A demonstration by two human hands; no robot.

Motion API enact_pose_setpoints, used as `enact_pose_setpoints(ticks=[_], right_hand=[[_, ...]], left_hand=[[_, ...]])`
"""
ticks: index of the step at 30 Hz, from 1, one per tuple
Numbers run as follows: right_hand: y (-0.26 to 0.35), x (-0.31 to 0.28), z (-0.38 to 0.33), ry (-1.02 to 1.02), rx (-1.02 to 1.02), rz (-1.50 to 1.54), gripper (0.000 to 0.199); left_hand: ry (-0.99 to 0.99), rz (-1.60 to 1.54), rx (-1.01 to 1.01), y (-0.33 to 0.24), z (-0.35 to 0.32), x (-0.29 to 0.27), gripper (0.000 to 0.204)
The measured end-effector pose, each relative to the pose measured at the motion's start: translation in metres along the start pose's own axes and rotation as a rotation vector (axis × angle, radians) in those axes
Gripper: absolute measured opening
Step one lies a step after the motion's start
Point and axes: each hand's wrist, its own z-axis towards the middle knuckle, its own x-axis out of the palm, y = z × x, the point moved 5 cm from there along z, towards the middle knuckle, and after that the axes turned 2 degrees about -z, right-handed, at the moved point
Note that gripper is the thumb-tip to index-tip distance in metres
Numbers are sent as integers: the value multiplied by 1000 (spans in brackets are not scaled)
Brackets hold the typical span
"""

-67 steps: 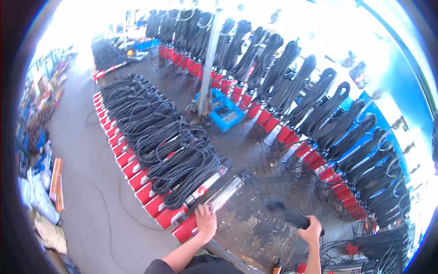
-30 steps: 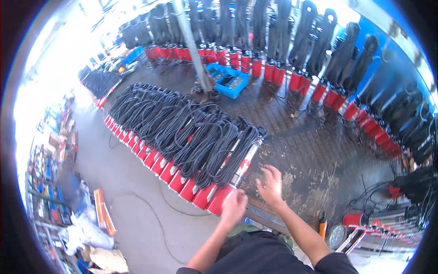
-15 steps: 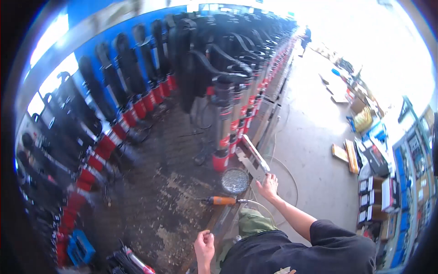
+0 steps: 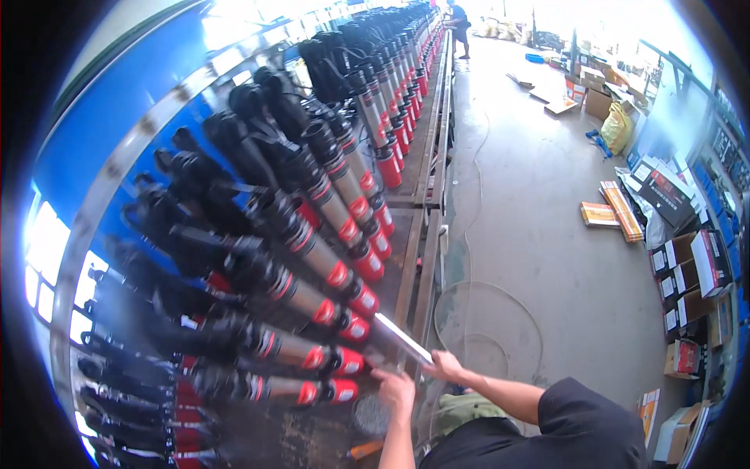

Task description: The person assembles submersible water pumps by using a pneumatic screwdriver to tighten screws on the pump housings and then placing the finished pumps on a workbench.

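Long tubular units, pump-like, with black upper parts, grey-tan bodies and red ends, stand in a dense row on the dark bench. My right hand is closed on the near end of a shiny pale flat bar, which points away toward the red ends. Just left of it, my left hand has its fingers stretched toward the nearest red ends; whether they touch one I cannot tell. Below the units lie a round dish of small shiny pieces and an orange-handled tool, partly hidden by my left forearm.
A pale hose loops on the floor right of the bench. Along the right side are open cartons, flat orange-and-white boxes and a yellow sack. Another person stands by the bench's far end.
The view has swung, bringing the units' red ends near my hands. My left hand has come forward beside my right, which now grips the pale bar's end.
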Motion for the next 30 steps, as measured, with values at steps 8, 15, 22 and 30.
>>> enact_pose_setpoints(ticks=[8, 15, 22, 30], right_hand=[[-41, -169, 137, -276, 110, 31, 43], [-54, -243, 317, -188, 96, -217, 47], [-35, -258, 278, -281, 13, -187, 74], [-149, -207, 41, -523, 248, 281, 69]], left_hand=[[-83, -71, -373, -9, 20, 28, 101], [-264, -33, -293, -19, 26, 27, 63], [-146, -332, -91, -29, 39, 50, 42], [-166, -299, 439, -267, 211, 61, 31]])
